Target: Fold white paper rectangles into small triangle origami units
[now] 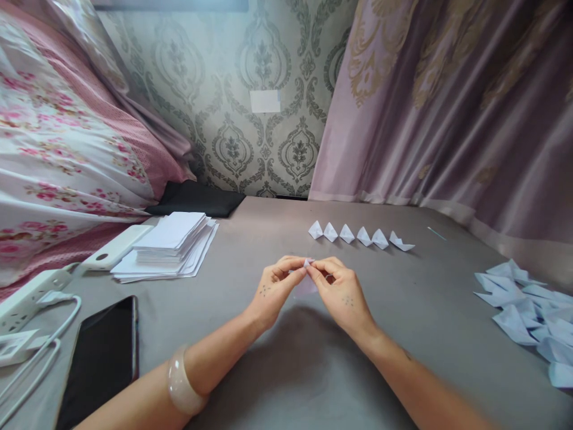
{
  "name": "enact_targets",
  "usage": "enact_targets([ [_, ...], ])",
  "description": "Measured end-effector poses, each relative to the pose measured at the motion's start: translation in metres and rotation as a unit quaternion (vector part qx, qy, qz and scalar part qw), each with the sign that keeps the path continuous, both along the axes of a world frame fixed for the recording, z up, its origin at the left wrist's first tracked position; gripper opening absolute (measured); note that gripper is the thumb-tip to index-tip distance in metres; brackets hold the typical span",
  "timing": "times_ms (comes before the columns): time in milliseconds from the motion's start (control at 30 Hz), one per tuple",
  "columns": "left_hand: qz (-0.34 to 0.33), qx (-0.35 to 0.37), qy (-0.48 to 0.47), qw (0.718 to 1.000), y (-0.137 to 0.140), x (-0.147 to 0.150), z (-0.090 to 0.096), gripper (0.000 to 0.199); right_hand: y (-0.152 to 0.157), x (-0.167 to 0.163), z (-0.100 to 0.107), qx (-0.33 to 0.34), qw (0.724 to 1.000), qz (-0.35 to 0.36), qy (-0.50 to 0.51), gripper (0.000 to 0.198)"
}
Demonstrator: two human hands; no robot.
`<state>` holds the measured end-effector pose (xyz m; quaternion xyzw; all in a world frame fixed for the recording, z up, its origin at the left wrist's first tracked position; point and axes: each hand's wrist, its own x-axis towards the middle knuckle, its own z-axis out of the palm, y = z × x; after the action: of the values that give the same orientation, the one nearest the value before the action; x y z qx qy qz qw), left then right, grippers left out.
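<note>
One paper [306, 288] is pinched at its tip by the left hand [278, 291] and right hand [342, 291] over the tabletop [259, 233], probably to steady its folds. Six boats [346, 234] stand in a row beyond, perhaps to stay uncrushed; sheets [170, 230] lie stacked leftward, seemingly for easy reach.
</note>
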<state>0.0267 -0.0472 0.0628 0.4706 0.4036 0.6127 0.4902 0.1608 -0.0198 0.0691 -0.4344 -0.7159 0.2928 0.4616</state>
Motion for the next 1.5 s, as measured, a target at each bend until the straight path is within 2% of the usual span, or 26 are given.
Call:
enact_targets([
  [200,0.03,-0.011,-0.007,0.999,0.001,-0.001,0.0,0.016,-0.006,0.0,0.005,0.032,0.996,-0.003,-0.085,0.019],
  [300,0.023,-0.037,-0.078,0.996,0.003,-0.002,-0.002,0.017,-0.004,0.001,0.006,0.003,0.995,-0.013,-0.103,0.02],
  [400,0.002,-0.069,-0.161,0.985,0.005,-0.003,-0.004,0.017,0.001,0.001,0.005,-0.087,0.996,0.021,-0.019,0.021],
  [500,-0.011,-0.076,-0.181,0.981,0.005,-0.003,-0.005,0.017,0.003,-0.002,0.004,-0.2,0.969,0.074,0.125,0.037],
  [567,-0.02,-0.075,-0.171,0.982,0.005,-0.002,-0.005,0.017,0.002,-0.004,0.004,-0.239,0.95,0.093,0.177,0.037],
  [633,-0.027,-0.073,-0.162,0.984,0.005,-0.002,-0.005,0.018,0.001,-0.004,0.004,-0.252,0.943,0.094,0.198,0.037],
  [833,-0.012,-0.104,-0.162,0.981,0.006,-0.003,-0.004,0.016,0.003,-0.005,-0.001,-0.235,0.947,0.059,0.212,0.04],
  [1133,0.0,-0.116,-0.179,0.977,0.006,-0.003,-0.005,0.017,0.001,-0.005,-0.004,-0.191,0.964,0.088,0.163,0.032],
  [1367,0.016,-0.117,-0.18,0.977,0.007,-0.004,-0.006,0.016,0.001,-0.006,-0.008,-0.136,0.979,0.093,0.123,0.029],
  [1500,0.02,-0.118,-0.178,0.977,0.007,-0.004,-0.005,0.014,-0.002,-0.005,-0.007,-0.073,0.991,0.085,0.077,0.027],
])
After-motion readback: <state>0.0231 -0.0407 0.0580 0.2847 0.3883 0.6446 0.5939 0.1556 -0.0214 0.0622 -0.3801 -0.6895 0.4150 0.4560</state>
